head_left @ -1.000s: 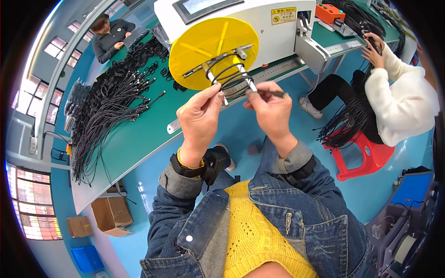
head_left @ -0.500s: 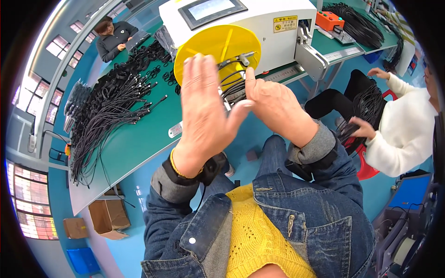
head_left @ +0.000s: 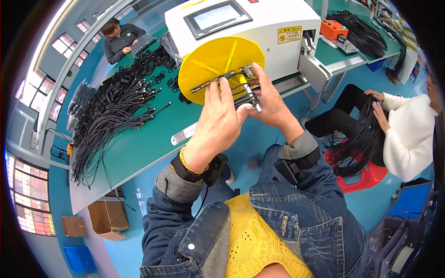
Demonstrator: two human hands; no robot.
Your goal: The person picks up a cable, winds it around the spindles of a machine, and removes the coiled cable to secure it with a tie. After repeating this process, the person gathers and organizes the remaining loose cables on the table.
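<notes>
A yellow disc (head_left: 218,60) is mounted on the front of a white machine (head_left: 273,44). A coil of black cable (head_left: 244,98) is wound around prongs that stick out from the disc. My right hand (head_left: 273,109) curls its fingers around the coil's right side, its thumb in front. Against the left side of the coil lies my left hand (head_left: 215,123), its fingers fairly straight toward the disc and its thumb at the coil's near end. Both thumbs almost meet below a metal prong tip. The far side of the coil is hidden.
Many black cables (head_left: 106,125) pile up on the green table (head_left: 153,127) at left, with a metal ruler (head_left: 184,133) near its edge. An orange button box (head_left: 334,30) stands right of the machine. One person sits at right with cables, another behind the table. Cardboard boxes (head_left: 109,217) lie below.
My left hand has come down from in front of the disc to the coil's side. My right hand has turned to wrap the coil. The person at right has lifted the cable bundle.
</notes>
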